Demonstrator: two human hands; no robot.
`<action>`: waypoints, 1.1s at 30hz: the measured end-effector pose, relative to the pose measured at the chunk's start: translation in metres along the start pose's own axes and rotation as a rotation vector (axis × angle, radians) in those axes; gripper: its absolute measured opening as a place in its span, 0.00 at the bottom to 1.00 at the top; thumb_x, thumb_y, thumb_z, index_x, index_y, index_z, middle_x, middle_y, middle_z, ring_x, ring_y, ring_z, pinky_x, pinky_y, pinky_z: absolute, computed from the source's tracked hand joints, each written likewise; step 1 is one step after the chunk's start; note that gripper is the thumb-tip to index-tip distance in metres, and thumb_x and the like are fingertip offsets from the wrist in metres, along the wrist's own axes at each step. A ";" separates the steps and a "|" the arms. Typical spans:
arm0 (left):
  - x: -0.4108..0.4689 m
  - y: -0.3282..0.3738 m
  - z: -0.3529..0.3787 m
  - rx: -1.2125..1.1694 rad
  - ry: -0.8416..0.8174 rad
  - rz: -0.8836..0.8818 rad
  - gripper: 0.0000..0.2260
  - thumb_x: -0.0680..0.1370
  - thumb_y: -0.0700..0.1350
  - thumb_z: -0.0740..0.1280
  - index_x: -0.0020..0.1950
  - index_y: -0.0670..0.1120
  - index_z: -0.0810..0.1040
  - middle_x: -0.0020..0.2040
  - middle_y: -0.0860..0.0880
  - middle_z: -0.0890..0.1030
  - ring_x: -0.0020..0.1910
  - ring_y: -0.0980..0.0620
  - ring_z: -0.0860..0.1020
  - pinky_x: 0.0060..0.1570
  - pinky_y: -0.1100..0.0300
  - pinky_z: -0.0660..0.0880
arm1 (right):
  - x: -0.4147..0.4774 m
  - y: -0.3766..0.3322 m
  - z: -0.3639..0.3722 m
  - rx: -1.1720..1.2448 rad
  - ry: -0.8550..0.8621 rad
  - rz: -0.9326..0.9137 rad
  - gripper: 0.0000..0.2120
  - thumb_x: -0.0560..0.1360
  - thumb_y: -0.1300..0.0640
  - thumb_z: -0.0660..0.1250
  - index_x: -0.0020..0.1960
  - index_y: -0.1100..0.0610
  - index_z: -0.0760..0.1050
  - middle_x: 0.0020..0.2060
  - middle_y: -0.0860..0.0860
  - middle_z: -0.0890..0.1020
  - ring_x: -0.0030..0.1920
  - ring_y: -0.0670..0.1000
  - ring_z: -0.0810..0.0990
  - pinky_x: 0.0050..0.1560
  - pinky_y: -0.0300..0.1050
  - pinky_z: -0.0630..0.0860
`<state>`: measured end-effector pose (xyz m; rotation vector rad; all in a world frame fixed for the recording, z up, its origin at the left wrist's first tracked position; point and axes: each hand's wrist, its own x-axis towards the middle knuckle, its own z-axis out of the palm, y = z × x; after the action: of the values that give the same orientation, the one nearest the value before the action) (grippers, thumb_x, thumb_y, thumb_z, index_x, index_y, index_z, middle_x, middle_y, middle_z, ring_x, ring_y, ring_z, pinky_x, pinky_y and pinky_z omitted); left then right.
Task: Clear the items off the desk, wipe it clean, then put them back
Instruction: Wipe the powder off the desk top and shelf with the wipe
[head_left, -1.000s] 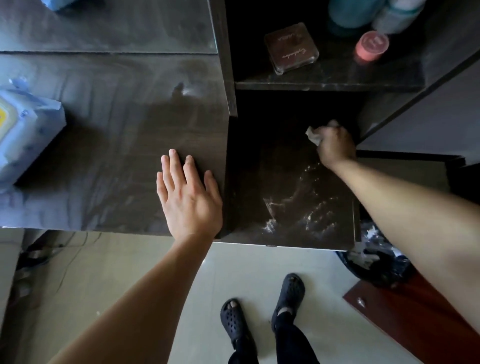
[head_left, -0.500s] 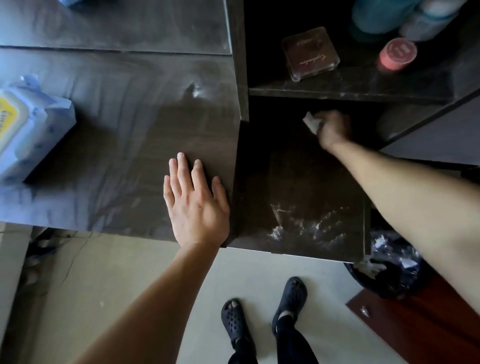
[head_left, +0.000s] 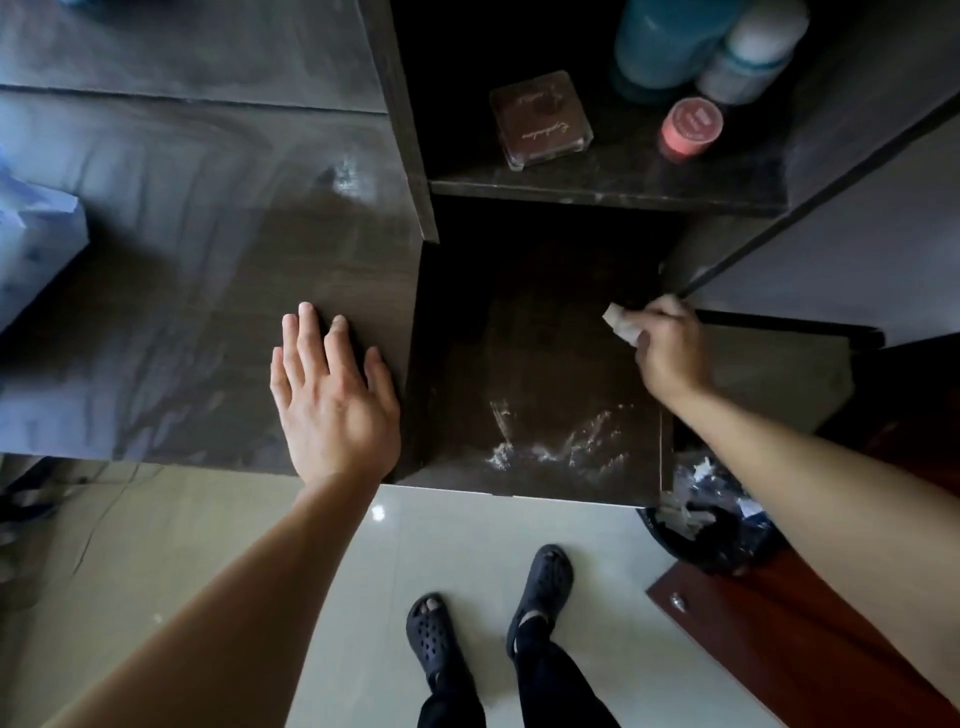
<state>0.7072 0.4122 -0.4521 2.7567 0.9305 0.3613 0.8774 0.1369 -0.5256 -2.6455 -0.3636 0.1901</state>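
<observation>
My left hand (head_left: 332, 395) lies flat, fingers straight, on the dark wooden desk top (head_left: 182, 270) near its front right corner. My right hand (head_left: 670, 348) grips a crumpled white wipe (head_left: 621, 322) and presses it on the lower dark shelf (head_left: 519, 338) at its right side. White dust streaks (head_left: 556, 441) mark the front of that shelf. On the upper shelf (head_left: 597, 187) sit a brown square compact (head_left: 540, 119), a small pink-lidded jar (head_left: 691, 127), a teal bottle (head_left: 670, 41) and a white-capped bottle (head_left: 753, 52).
A blue pack of wipes (head_left: 36, 254) lies at the desk's left edge. A black-lined waste bin (head_left: 711, 530) with scraps stands on the floor under my right arm, beside a red-brown door (head_left: 779, 639). My feet in dark clogs (head_left: 488, 618) stand on pale tiles.
My right hand with the wipe has swept from the back of the lower shelf toward its right side and nearer to me. My left hand stays flat on the desk.
</observation>
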 end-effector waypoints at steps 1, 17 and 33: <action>0.000 0.000 0.000 -0.002 0.008 0.005 0.19 0.80 0.48 0.57 0.68 0.39 0.70 0.74 0.39 0.64 0.75 0.42 0.58 0.74 0.47 0.54 | 0.001 0.003 0.000 -0.009 0.014 0.003 0.12 0.71 0.72 0.63 0.49 0.63 0.81 0.45 0.62 0.77 0.43 0.54 0.77 0.45 0.38 0.70; 0.000 -0.001 0.000 -0.022 -0.006 0.015 0.19 0.81 0.48 0.56 0.68 0.40 0.68 0.74 0.39 0.62 0.75 0.42 0.56 0.74 0.49 0.51 | -0.082 0.030 0.006 -0.037 -0.018 0.041 0.19 0.65 0.77 0.64 0.49 0.61 0.82 0.42 0.58 0.78 0.41 0.60 0.77 0.39 0.43 0.71; 0.002 -0.002 0.000 -0.032 -0.048 0.040 0.20 0.80 0.48 0.55 0.68 0.39 0.67 0.75 0.38 0.61 0.75 0.40 0.56 0.73 0.46 0.51 | -0.131 -0.009 0.008 0.450 -0.023 0.605 0.06 0.74 0.66 0.63 0.40 0.60 0.77 0.27 0.53 0.73 0.29 0.51 0.70 0.26 0.36 0.65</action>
<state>0.7075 0.4152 -0.4522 2.7463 0.8515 0.3128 0.7489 0.1109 -0.5186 -2.2275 0.4393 0.4341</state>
